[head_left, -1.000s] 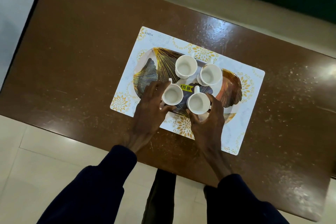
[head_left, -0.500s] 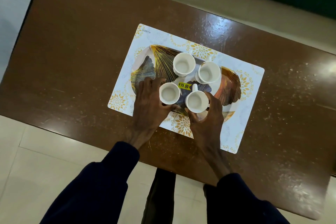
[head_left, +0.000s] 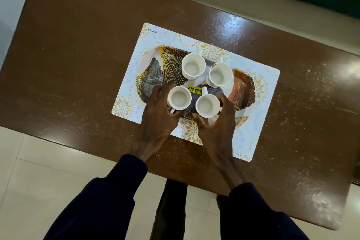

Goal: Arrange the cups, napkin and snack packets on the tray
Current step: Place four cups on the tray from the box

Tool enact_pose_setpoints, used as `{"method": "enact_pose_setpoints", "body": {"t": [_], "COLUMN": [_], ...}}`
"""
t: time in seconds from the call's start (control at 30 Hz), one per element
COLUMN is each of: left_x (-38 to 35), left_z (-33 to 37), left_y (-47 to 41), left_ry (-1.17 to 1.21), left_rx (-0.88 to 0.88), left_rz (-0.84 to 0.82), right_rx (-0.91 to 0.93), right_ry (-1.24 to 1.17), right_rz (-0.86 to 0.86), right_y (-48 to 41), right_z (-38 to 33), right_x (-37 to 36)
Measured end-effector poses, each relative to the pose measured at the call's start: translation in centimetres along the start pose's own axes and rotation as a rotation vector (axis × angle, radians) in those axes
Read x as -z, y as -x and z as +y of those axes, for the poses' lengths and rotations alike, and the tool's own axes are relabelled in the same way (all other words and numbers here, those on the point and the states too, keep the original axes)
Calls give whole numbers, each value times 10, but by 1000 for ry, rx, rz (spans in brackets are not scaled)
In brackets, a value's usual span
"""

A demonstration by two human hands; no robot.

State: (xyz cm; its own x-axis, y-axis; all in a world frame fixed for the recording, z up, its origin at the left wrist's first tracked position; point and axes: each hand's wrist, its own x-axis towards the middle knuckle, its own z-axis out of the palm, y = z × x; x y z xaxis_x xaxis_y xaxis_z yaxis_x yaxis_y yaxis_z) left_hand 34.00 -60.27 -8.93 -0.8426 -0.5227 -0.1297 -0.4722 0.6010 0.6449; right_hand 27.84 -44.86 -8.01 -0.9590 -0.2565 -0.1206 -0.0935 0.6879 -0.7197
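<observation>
The left hand point(head_left: 157, 117) curls round the near-left cup point(head_left: 179, 97), fingers on its left side and thumb under its near edge, a closed grip on the cup. The right hand point(head_left: 218, 124) wraps the near-right cup point(head_left: 207, 106) the same way, thumb on the near-left of the cup and fingers bent round its right side. Both cups stand upright on the tray point(head_left: 153, 70) and look empty. The handle of the near-right cup points far, toward the middle of the tray. Between the two held cups, on the tray floor, sits a yellow price sticker point(head_left: 194, 89).

Two more white cups stand upright on the far part of the tray: the far-left cup point(head_left: 193, 66) and the far-right cup point(head_left: 220, 74), near each other, apart from the hands. The four cups form a rough square. The left part of the tray is bare and shows a gold and dark fan-leaf pattern.

The tray lies on a white mat point(head_left: 259, 122) with yellow flower prints, set at a slant on a brown glossy bench point(head_left: 78, 64). Dark sleeves cover both forearms. Pale floor tiles show at the near edge.
</observation>
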Motion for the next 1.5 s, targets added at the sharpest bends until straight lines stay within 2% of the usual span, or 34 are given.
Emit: {"method": "enact_pose_setpoints", "body": {"t": [0.17,0.27,0.4,0.63,0.83,0.97,1.5], "left_x": [0,1,2,7,11,11,9], "left_z": [1,1,0,-2,-2,1,4], "left_y": [-2,-2,-1,1,-3,-6,-12], "left_ry": [34,46,80,105,135,168,241], "left_rx": [-8,-12,-16,-41,-18,20,49], "left_rz": [2,2,-9,-58,-51,-22,-21], "right_rx": [28,63,91,-33,78,-27,69], "right_ry": [125,179,165,116,83,31,37], "right_rz": [3,-65,-161,-54,-171,-133,-242], "right_y": [-2,-1,2,-4,-5,-8,-23], "right_z": [3,8,9,3,3,-2,2], "right_x": [4,11,18,10,21,25,37]}}
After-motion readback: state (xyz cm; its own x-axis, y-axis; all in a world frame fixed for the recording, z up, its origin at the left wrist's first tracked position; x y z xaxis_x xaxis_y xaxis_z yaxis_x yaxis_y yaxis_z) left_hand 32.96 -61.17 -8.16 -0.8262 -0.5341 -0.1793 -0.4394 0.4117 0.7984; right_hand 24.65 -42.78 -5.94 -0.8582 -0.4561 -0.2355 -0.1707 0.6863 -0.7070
